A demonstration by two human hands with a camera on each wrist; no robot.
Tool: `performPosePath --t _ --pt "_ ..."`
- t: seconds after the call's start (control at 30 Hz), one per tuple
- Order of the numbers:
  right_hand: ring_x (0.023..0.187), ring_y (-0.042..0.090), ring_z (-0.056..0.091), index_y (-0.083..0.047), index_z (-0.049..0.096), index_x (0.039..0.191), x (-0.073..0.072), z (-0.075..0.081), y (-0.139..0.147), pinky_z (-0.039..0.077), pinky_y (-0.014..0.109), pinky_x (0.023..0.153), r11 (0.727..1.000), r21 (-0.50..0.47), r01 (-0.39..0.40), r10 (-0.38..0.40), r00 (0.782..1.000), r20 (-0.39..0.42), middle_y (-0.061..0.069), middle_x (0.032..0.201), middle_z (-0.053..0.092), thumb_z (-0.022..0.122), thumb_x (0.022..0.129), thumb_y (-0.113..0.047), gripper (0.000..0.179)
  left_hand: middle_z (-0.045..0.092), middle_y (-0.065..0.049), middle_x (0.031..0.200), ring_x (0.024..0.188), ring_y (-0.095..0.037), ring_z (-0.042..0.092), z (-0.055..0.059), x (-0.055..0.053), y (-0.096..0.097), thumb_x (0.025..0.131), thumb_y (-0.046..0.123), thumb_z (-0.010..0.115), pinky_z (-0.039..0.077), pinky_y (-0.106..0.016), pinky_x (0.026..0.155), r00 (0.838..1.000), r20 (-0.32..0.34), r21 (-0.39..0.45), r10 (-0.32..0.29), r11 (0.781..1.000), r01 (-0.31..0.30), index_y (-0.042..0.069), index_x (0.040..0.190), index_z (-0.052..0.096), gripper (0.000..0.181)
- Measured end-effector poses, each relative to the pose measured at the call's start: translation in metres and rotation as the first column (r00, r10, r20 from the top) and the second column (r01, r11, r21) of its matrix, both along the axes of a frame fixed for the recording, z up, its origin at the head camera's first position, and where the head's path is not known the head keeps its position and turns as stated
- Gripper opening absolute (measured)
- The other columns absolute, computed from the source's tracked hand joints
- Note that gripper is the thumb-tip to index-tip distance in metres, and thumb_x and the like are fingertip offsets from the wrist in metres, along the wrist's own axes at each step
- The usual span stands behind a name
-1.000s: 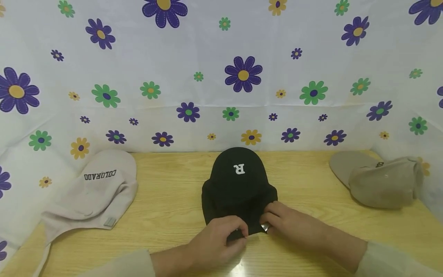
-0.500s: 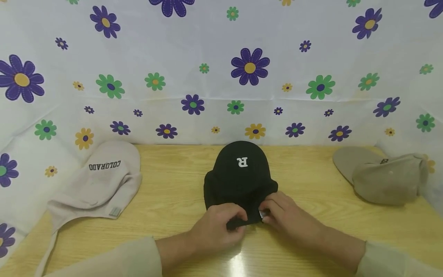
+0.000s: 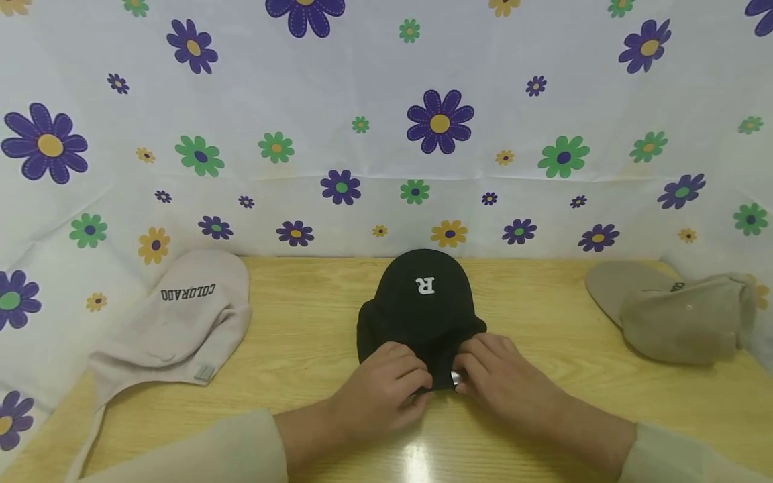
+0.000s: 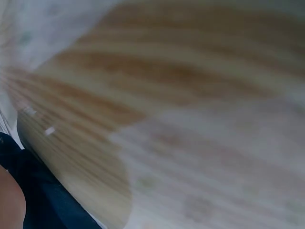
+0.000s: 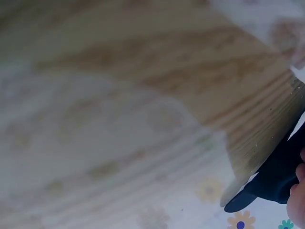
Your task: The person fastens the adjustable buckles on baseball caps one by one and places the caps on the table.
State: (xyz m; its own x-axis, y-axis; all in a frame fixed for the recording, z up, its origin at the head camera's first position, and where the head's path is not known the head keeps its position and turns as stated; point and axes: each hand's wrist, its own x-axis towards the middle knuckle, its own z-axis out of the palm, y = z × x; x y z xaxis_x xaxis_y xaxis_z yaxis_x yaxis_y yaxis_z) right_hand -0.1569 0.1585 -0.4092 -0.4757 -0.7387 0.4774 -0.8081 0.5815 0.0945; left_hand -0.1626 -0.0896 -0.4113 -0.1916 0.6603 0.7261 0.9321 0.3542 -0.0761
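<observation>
A black cap [image 3: 423,312] with a white letter R lies in the middle of the wooden table, its brim toward the back. At its near edge my left hand [image 3: 386,389] grips the cloth with bent fingers. Close beside it, my right hand [image 3: 504,376] pinches the other side of that edge, where a small silver metal piece [image 3: 457,378] shows by the fingertips. In the left wrist view only part of the dark cap [image 4: 52,193] and a bit of the hand appear at the lower left. The right wrist view has the cap [image 5: 274,183] at its right edge.
A pale cap [image 3: 181,322] lettered COLORADO lies on its side at the left, a thin strap trailing to the near edge. At the far right lies a tan cap [image 3: 676,325]. Flowered white cloth [image 3: 338,80] hangs behind the table [image 3: 302,308] and along its sides.
The fingers of my left hand have drawn closer together on the cap's edge, and the gap inside them has narrowed. My right hand keeps its pinch. The head view has shifted slightly.
</observation>
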Motion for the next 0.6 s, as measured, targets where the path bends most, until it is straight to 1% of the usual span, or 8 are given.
performPosePath --t 0.07,0.13,0.23,0.3,0.43,0.6 --pt "0.102 0.018 0.049 -0.010 0.058 0.105 0.0000 -0.0006 0.0004 0.041 0.036 0.091 1.000 -0.007 -0.016 0.016 1.000 -0.023 -0.001 0.104 0.056 0.043 0.106 -0.032 0.026 0.065 0.004 0.084 0.080 -0.012 0.059 -0.0010 -0.0007 0.0002 0.075 0.009 0.072 0.048 -0.026 0.080 1.000 -0.019 -0.014 0.007 1.000 -0.007 0.013 0.082 0.066 0.010" --pt "0.101 0.018 0.049 -0.010 0.058 0.105 0.0000 -0.0008 0.0005 0.041 0.036 0.092 1.000 -0.013 -0.027 0.027 0.999 -0.035 -0.001 0.103 0.056 0.043 0.106 -0.032 0.027 0.066 0.004 0.083 0.080 -0.013 0.059 -0.0017 -0.0014 0.0004 0.078 0.011 0.070 0.048 -0.026 0.081 0.999 -0.046 -0.024 0.020 0.999 -0.021 0.014 0.081 0.067 0.005" --pt "0.101 0.018 0.049 -0.010 0.059 0.105 -0.0005 -0.0006 -0.0001 0.041 0.036 0.093 0.999 -0.007 -0.035 0.035 0.999 -0.037 -0.001 0.102 0.056 0.044 0.106 -0.031 0.026 0.066 0.005 0.082 0.081 -0.013 0.059 -0.0019 -0.0023 0.0006 0.077 0.014 0.070 0.047 -0.028 0.082 0.995 -0.094 -0.024 0.044 0.999 -0.046 0.015 0.079 0.067 0.003" --pt "0.101 0.018 0.050 -0.010 0.059 0.106 -0.0008 0.0000 -0.0008 0.041 0.035 0.094 1.000 0.004 -0.031 0.031 0.999 -0.033 -0.001 0.102 0.057 0.045 0.105 -0.032 0.026 0.067 0.005 0.081 0.081 -0.014 0.060 -0.0015 -0.0026 0.0004 0.076 0.014 0.073 0.047 -0.029 0.083 0.992 -0.116 -0.016 0.054 0.998 -0.056 0.015 0.078 0.067 0.006" --pt "0.102 0.018 0.050 -0.010 0.059 0.106 -0.0011 0.0022 -0.0018 0.040 0.035 0.094 1.000 0.016 -0.024 0.024 0.999 -0.026 -0.001 0.103 0.058 0.045 0.105 -0.032 0.027 0.067 0.005 0.082 0.081 -0.015 0.060 -0.0001 -0.0030 -0.0006 0.075 0.015 0.076 0.047 -0.030 0.084 0.991 -0.117 -0.008 0.066 0.998 -0.067 0.014 0.080 0.068 0.009" --pt "0.103 0.019 0.051 -0.009 0.060 0.106 0.0005 0.0033 -0.0016 0.041 0.036 0.094 1.000 0.005 -0.028 0.028 0.999 -0.037 0.000 0.103 0.058 0.039 0.107 -0.033 0.031 0.067 0.004 0.083 0.083 -0.015 0.060 0.0002 -0.0026 -0.0006 0.077 0.016 0.075 0.046 -0.030 0.084 0.993 -0.099 -0.021 0.071 0.997 -0.073 0.014 0.081 0.068 0.007"
